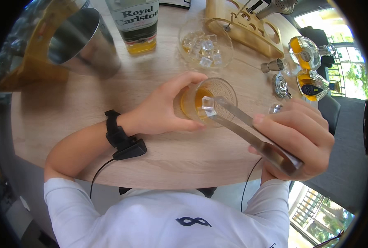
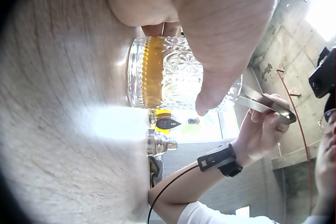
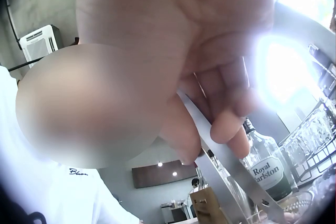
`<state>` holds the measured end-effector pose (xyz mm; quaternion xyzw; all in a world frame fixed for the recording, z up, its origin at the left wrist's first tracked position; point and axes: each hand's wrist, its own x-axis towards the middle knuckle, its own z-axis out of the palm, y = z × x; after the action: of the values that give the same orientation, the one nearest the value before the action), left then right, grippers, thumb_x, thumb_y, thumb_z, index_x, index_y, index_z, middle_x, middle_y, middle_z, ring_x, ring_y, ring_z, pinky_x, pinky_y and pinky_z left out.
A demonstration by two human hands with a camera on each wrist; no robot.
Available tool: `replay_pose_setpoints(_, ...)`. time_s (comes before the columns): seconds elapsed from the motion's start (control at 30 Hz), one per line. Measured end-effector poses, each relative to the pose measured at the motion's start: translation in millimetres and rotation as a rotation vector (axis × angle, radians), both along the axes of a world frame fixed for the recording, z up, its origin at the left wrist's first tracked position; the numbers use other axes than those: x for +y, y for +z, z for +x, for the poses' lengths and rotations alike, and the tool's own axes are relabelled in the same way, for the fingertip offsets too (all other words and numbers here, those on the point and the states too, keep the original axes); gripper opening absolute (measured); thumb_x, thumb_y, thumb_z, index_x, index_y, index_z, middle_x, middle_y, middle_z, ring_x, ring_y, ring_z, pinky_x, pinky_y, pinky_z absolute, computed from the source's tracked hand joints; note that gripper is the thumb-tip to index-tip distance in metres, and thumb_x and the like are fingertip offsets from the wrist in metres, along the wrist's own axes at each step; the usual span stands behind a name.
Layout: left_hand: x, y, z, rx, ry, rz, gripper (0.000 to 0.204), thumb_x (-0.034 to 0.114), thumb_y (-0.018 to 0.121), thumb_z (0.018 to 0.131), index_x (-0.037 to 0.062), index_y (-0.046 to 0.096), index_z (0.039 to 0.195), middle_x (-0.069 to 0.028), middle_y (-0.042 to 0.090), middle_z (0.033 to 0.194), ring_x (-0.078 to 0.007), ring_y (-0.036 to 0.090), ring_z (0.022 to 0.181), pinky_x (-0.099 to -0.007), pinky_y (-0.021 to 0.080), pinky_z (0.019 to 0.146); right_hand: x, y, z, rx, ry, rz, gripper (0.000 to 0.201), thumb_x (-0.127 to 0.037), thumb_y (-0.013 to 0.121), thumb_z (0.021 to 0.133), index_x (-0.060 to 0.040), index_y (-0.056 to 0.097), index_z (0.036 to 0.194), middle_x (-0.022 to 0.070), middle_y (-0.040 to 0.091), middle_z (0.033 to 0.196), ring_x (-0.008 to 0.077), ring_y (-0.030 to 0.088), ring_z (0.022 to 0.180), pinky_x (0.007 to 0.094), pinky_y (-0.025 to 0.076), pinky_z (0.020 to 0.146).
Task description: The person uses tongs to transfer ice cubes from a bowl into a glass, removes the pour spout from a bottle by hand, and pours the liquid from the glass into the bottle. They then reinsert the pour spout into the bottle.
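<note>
My left hand curls round a patterned glass tumbler, thumb and fingers on opposite sides. The tumbler stands upright on the table; in the left wrist view amber liquid fills its lower part. Metal ice tongs are held in my right hand, which comes in from the right. Their tips reach over the tumbler's mouth, close around a clear ice cube above the liquid. Beyond the tumbler, a glass bowl holds several ice cubes.
A steel shaker tin and a Royal Carlston bottle stand at the back left. Behind the bowl is a wooden bar-tool rack. A jigger, a strainer and amber bottles are at the right.
</note>
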<state>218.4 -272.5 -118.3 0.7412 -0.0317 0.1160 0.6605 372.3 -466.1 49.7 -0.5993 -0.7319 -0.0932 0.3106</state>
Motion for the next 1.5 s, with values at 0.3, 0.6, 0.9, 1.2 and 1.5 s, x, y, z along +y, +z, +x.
replay_pose_setpoints(0.3,-0.5,3.3,-0.6,0.009,0.004,0.031,0.089,0.027,0.095,0.079,0.0043,0.050,0.151,-0.0118,0.058,0.146,-0.0256,0.055,0.137,-0.0396,0.043,0.118,0.5,6.3,37.2,0.061,-0.221,-0.025,0.028,0.006,0.083,0.085,0.0046,0.077,0.113,0.0147,0.079,0.102,0.0133,0.065,0.080,0.0253,0.050,0.070)
replay_pose_setpoints(0.6,0.9,9.2,-2.2,0.079,-0.019,0.018,0.099,0.016,0.096,0.075,0.0023,0.043,0.158,-0.0112,0.055,0.151,-0.0225,0.051,0.143,-0.0370,0.038,0.123,35.4,-36.1,63.9,0.213,-0.381,-0.028,0.023,-0.007,0.089,0.087,-0.0043,0.080,0.108,0.0065,0.080,0.092,0.0124,0.076,0.079,0.0234,0.053,0.067)
replay_pose_setpoints(0.9,0.9,6.4,-1.4,0.055,-0.028,0.002,0.099,0.016,0.097,0.075,0.0027,0.044,0.157,-0.0105,0.057,0.149,-0.0218,0.053,0.141,-0.0373,0.039,0.122,-5.5,10.8,54.2,0.398,-0.261,-0.042,0.026,0.004,0.086,0.083,0.0035,0.079,0.108,0.0109,0.079,0.093,0.0129,0.069,0.073,0.0250,0.051,0.065)
replay_pose_setpoints(1.2,-1.1,0.3,-0.9,0.051,-0.038,-0.037,0.092,0.027,0.096,0.077,0.0048,0.049,0.153,-0.0118,0.056,0.147,-0.0254,0.054,0.138,-0.0401,0.042,0.119,2.5,5.5,14.1,0.332,-0.133,-0.407,0.036,-0.002,0.091,0.064,0.0018,0.079,0.097,0.0086,0.072,0.079,0.0150,0.063,0.063,0.0279,0.045,0.056)
replay_pose_setpoints(1.5,-0.2,2.7,-1.2,0.028,-0.048,-0.013,0.092,0.027,0.097,0.076,0.0048,0.051,0.152,-0.0127,0.057,0.147,-0.0264,0.055,0.137,-0.0398,0.043,0.118,17.6,-8.2,21.7,0.328,-0.055,-0.533,0.029,-0.001,0.085,0.074,-0.0030,0.077,0.101,0.0123,0.072,0.082,0.0282,0.071,0.070,0.0330,0.056,0.058)
